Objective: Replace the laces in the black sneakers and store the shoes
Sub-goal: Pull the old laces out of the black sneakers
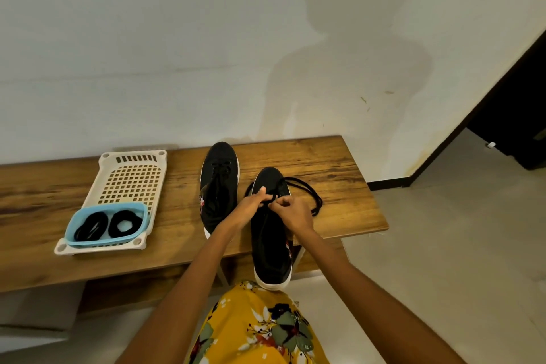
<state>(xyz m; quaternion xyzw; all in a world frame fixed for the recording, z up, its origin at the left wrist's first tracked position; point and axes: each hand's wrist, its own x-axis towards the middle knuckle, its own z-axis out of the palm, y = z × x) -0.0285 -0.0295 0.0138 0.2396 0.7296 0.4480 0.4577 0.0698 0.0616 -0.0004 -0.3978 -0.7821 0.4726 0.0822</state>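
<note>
Two black sneakers with white soles stand on a wooden bench (325,162). The left sneaker (219,186) sits further back with its lace threaded. The right sneaker (270,239) is nearer, its heel hanging over the bench's front edge. My left hand (254,201) and my right hand (292,210) meet over the front eyelets of this shoe, each pinching its black lace (307,190). The lace loops out to the right onto the bench.
A cream plastic rack (130,183) lies on the bench at the left. On its near end sits a light blue tray (88,213) holding two coiled black laces (107,224). A white wall rises behind; a dark doorway (514,115) opens at the right.
</note>
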